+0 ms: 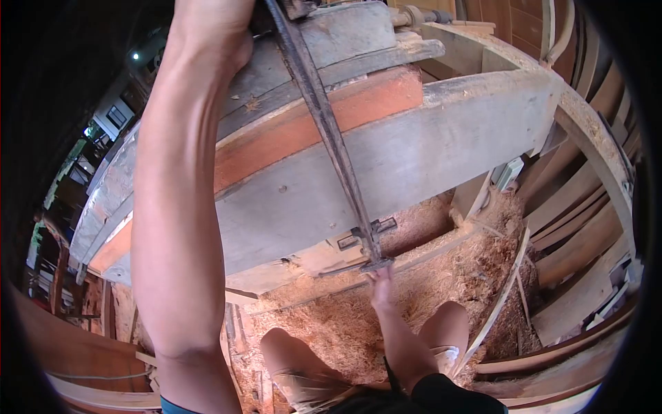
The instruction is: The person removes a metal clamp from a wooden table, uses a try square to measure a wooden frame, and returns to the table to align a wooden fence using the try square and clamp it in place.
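Note:
A long dark metal bar clamp (324, 121) runs across a grey workbench edge (414, 155) with a reddish-orange wooden piece (379, 96) along it. My left arm reaches up the left side, and my left hand (210, 17) is cut off by the top edge near the clamp's upper end; its fingers do not show. At the clamp's lower end, my right hand (380, 274) is closed at the dark crosspiece (376, 265), just below the bench's front face.
Wood shavings (331, 314) cover the floor below the bench. A curved wooden frame (593, 127) stands at the right, with long curved boards (579, 231) beyond it. A thin strip of wood (500, 297) leans near my right knee.

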The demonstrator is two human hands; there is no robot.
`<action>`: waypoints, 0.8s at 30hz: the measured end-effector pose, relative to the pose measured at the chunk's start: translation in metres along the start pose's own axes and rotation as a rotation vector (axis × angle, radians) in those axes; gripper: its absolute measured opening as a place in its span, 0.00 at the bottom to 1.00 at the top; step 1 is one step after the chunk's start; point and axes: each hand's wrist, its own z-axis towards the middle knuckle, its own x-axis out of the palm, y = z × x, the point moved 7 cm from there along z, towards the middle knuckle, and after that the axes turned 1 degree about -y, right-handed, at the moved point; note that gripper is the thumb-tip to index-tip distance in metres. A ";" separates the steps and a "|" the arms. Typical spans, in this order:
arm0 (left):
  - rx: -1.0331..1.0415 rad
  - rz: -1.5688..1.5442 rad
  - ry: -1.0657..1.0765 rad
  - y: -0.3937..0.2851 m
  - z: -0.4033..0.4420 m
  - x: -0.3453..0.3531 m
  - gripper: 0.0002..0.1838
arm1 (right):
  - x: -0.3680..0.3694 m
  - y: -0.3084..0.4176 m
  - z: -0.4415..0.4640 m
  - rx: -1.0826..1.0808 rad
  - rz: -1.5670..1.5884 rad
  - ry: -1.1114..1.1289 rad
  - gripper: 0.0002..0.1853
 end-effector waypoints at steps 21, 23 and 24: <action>0.119 0.054 0.027 -0.013 -0.014 0.005 0.08 | -0.115 0.066 -0.052 -0.370 -0.777 0.255 0.10; 0.174 0.126 -0.036 -0.011 -0.011 0.004 0.08 | -0.126 0.089 -0.023 -0.105 -0.663 0.389 0.10; 0.116 0.072 0.000 -0.013 -0.013 0.004 0.08 | -0.115 0.116 -0.012 0.052 -0.620 0.447 0.10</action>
